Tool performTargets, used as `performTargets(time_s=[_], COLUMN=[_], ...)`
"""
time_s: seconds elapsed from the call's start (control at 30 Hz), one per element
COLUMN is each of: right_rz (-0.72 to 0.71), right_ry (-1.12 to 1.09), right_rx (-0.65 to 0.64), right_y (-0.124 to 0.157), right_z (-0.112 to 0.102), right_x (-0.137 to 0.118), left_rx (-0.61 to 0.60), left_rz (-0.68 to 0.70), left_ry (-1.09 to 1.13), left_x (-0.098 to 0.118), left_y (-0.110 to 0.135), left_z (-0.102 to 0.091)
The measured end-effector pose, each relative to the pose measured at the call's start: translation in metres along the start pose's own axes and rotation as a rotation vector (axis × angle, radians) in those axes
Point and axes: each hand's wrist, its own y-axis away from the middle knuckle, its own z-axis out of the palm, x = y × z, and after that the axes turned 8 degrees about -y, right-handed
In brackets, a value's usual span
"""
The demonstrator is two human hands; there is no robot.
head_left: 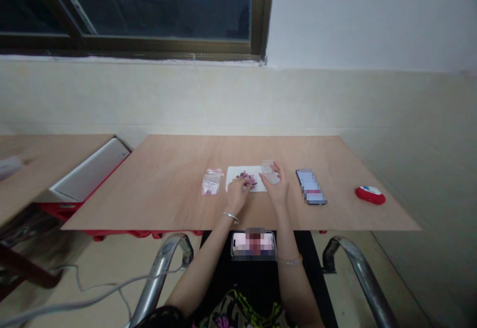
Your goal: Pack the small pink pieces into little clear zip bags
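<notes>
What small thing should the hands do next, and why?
Maybe the left hand should pinch a few small pink bits off the white paper sheet into the clear plastic cup, because its fingers are beside the pile and the right hand holds the cup close.

Counted in view: one left hand, one right hand, two bangles, one clear plastic bag, one white sheet, one clear cup, one red computer mouse, and two smartphones, one beyond the desk's near edge.

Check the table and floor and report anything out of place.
A loose pale grey cable trails across the beige floor, looking stray. On the light wooden table, small pink-and-dark pieces lie on the white paper sheet, unspilled.
</notes>
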Motion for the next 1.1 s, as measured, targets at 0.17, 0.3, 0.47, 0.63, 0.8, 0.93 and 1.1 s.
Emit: performTargets(time_s=[0.17,0.3,0.47,0.63,0.8,0.93,1.1], right_rz=[0.024,0.007,0.005,0.034,0.028,0.028,0.029], right_ry=[-0.009,0.008,0.029,-0.006,0.006,0.024,0.032], right_rx=[0.003,-0.009,-0.005,-0.024,-0.036,-0.032,-0.04], right_y=[0.001,-0.001,-0.002,-0.001,0.0,0.001,0.002], right_z=[-0.003,-0.008,-0.011,-0.009,-0.007,-0.007,-0.006], right_x=[0.008,0.006,0.007,0.014,0.018,0.017,0.015], left_rx=[-0.04,-0.072,-0.099,-0.108,-0.128,-0.148,-0.158], left_rz=[-0.093,-0.082,0.002,0.07,0.072,0.063,0.09], left_ry=[-0.185,-0.223,-0.296,-0.379,-0.421,-0.38,-0.305], left_x=[-0.002,0.0,0.002,0.001,-0.002,-0.006,-0.012], left_y=[0.006,0.005,0.001,-0.002,-0.005,-0.008,-0.008], left_z=[0.03,0.036,0.034,0.035,0.036,0.036,0.036])
